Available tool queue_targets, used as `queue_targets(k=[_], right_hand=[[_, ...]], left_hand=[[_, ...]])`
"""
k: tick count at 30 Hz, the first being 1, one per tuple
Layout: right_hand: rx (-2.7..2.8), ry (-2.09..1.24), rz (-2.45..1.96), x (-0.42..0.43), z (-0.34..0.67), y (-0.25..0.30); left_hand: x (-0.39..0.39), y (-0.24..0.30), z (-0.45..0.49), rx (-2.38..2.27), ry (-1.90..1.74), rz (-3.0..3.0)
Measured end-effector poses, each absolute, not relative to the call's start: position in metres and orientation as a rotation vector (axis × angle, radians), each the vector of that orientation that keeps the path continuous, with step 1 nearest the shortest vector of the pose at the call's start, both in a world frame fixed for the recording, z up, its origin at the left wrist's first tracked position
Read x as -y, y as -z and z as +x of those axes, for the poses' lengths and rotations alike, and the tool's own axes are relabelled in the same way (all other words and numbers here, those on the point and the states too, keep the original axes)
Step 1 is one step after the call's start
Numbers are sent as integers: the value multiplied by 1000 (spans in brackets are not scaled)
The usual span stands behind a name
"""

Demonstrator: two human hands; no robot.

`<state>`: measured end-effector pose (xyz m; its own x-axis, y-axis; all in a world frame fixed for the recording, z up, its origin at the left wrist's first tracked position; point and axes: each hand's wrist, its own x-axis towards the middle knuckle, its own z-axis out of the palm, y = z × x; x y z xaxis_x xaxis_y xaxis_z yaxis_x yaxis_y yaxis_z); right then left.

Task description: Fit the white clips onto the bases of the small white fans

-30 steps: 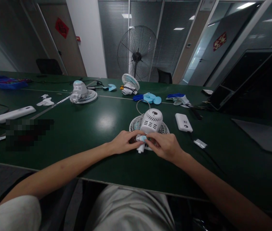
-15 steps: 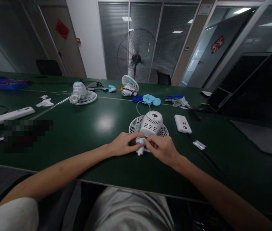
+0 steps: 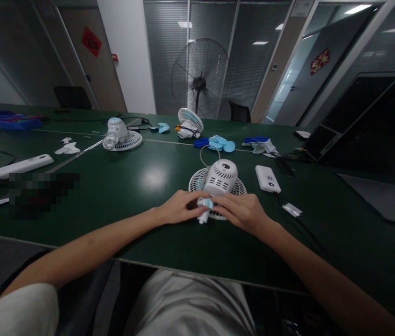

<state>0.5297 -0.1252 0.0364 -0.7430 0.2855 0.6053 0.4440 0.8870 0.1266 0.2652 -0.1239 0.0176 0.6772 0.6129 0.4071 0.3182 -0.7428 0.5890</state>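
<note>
A small white fan (image 3: 222,175) lies face down on the green table, its round grille under the motor housing. At its near side, a white neck piece with a light-blue knob (image 3: 208,203) points toward me. My left hand (image 3: 181,206) is closed on the neck from the left, thumb below and fingers above. From the right, my right hand (image 3: 241,211) pinches the light-blue knob, its fingers lying close together. The fingers hide part of the neck and the lower grille.
Another white fan (image 3: 118,135) lies left of centre, and a third fan (image 3: 189,123) stands farther back. Light-blue fan blades (image 3: 221,143) and gloves (image 3: 260,144) lie beyond. A white power bank (image 3: 267,179) is on the right, near a large black monitor (image 3: 368,121).
My right hand's fingers have straightened and lie flatter along the knob, where they were curled before. My left hand keeps its hold. The view has shifted slightly.
</note>
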Motion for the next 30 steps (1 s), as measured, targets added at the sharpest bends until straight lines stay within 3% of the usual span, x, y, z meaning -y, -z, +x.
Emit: queue_targets(k=[7,16,30], right_hand=[[2413,232,-714,137,512,-34],[2516,384,-427,124,537,-38],[2438,353,-582,130,522,-33]], left_hand=[[126,-20,266,-742,-798,2428],[123,-19,264,-715,-806,2446],[125,-21,264,-712,-779,2429]])
